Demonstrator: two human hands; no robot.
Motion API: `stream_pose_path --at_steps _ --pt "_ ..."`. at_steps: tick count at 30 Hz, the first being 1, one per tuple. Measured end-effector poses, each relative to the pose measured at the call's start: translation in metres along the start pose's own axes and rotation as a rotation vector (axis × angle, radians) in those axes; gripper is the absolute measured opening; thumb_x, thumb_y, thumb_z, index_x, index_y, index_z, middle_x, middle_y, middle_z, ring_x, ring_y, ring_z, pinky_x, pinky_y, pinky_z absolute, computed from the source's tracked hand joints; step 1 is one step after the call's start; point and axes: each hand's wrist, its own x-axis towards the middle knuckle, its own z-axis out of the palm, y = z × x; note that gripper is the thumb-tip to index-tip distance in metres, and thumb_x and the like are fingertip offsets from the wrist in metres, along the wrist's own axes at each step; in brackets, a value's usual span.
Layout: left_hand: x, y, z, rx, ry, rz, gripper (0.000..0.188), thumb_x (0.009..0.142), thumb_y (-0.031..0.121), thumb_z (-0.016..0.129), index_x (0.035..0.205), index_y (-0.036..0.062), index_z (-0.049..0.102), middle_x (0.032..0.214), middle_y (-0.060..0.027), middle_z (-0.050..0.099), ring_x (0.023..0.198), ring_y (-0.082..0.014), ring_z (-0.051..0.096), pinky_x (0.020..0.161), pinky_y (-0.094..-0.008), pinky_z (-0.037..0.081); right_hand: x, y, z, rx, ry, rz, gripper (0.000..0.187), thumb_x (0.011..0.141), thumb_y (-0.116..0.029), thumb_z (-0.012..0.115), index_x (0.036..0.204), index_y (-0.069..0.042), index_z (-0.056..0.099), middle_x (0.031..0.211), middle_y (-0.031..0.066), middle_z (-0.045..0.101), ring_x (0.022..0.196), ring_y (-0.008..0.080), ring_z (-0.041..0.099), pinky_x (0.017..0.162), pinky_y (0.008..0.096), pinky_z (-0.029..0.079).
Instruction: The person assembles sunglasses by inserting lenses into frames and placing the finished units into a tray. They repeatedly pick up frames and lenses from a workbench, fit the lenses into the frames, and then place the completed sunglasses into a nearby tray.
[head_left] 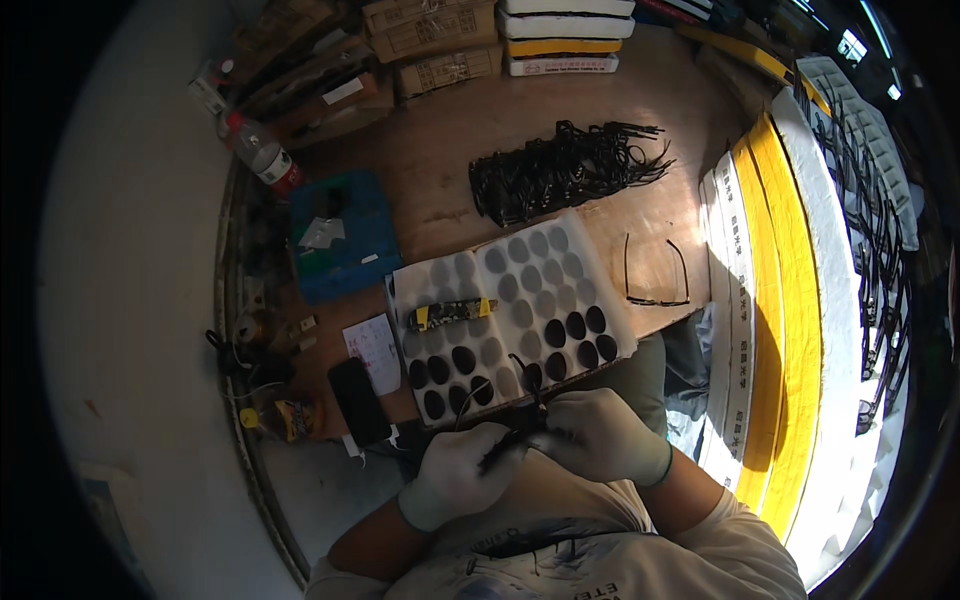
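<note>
Both hands wear white gloves and meet close to my body, at the near edge of a lens tray (508, 340). Between them is a pair of black-framed glasses (541, 412), its thin temples sticking up toward the tray. My left hand (465, 468) is closed around one side of the frame. My right hand (606, 436) is closed around the other side. The fingers hide much of the frame's front. Dark round lenses lie in rows on the tray, with others paler under a translucent sheet. A yellow-and-camouflage cutter (452, 313) lies across the tray.
A heap of black glasses frames (565, 170) lies beyond the tray, with one pair of glasses (657, 300) to its right. Left are a blue bin (345, 270), a phone (359, 402) and bottles (264, 155). White and yellow foam boxes (770, 300) stand at right.
</note>
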Motion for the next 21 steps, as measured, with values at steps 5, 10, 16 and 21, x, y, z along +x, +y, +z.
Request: stream_pose_path --at_steps 5,10,16,21 --pt "0.000 -0.001 0.009 0.107 0.023 0.047 0.015 0.088 0.010 0.074 0.097 0.0014 0.067 0.069 -0.0142 0.064 0.056 -0.0310 0.067 0.052 -0.0384 0.054 -0.002 0.014 0.002 0.043 0.008 -0.004 0.018 0.086 -0.017 0.075 0.087 0.000 0.070 0.084 0.0168 0.066 0.080 0.0382 0.066 0.070 0.0439 0.054" --pt "0.007 0.005 0.017 0.123 -0.005 -0.003 0.019 0.087 0.009 0.074 0.102 0.0004 0.066 0.071 -0.0150 0.066 0.058 -0.0311 0.068 0.052 -0.0385 0.054 -0.009 0.033 0.007 0.163 0.027 -0.009 0.018 0.084 -0.016 0.076 0.087 0.000 0.070 0.082 0.0164 0.066 0.078 0.0387 0.066 0.069 0.0444 0.054" --pt "0.039 0.005 0.016 0.151 -0.170 -0.079 0.019 0.088 0.015 0.074 0.094 -0.0011 0.067 0.064 -0.0155 0.064 0.056 -0.0302 0.068 0.051 -0.0365 0.052 -0.015 0.038 0.008 0.291 0.344 0.295 0.022 0.078 -0.017 0.080 0.089 0.000 0.071 0.085 0.0155 0.066 0.081 0.0378 0.066 0.073 0.0457 0.053" --pt "0.079 -0.003 -0.001 -0.105 -0.413 -0.068 0.030 0.093 0.014 0.070 0.118 -0.0018 0.068 0.075 -0.0110 0.071 0.063 -0.0231 0.072 0.059 -0.0328 0.057 -0.015 0.062 -0.015 0.249 0.254 -0.075 0.023 0.072 -0.014 0.080 0.088 0.000 0.070 0.083 0.0147 0.065 0.079 0.0366 0.063 0.079 0.0469 0.051"
